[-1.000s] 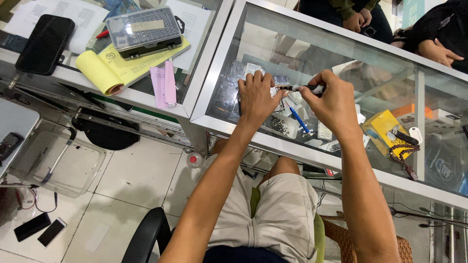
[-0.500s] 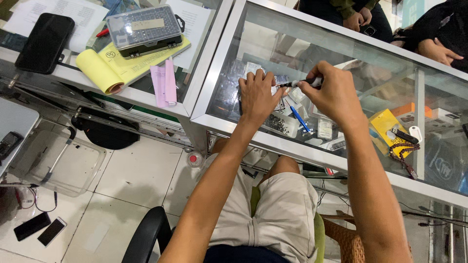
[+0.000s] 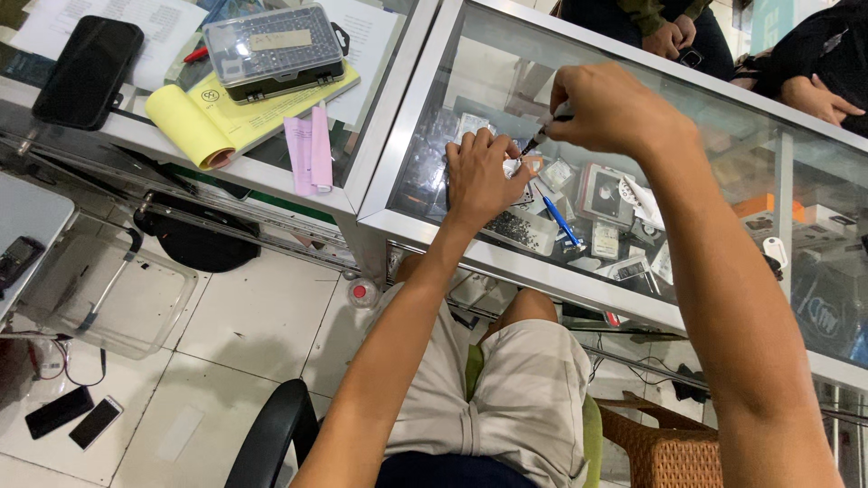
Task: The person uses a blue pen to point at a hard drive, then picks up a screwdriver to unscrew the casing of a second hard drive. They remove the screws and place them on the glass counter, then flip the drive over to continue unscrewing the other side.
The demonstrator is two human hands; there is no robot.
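My left hand (image 3: 477, 176) rests on the glass counter top (image 3: 723, 136), its fingers closed over a small white object (image 3: 514, 166) that is mostly hidden. My right hand (image 3: 608, 110) hovers just above and to the right, gripping a black-tipped pen-like tool (image 3: 540, 136) whose tip points down at the white object. Through the glass I see small packets, a blue pen (image 3: 561, 220) and a clear box of tiny parts (image 3: 520, 231) on the shelf below.
On the left counter lie a black phone (image 3: 86, 72), a yellow pad (image 3: 226, 113), a clear bit case (image 3: 274, 50) and pink slips (image 3: 308, 149). Other people's hands (image 3: 814, 90) rest at the far edge. Two phones (image 3: 77, 417) lie on the tiled floor. A wicker chair (image 3: 660, 447) stands at my right.
My right hand has lifted slightly and tilted the tool so its tip now points down toward the white object. My left hand has stayed in place on the glass.
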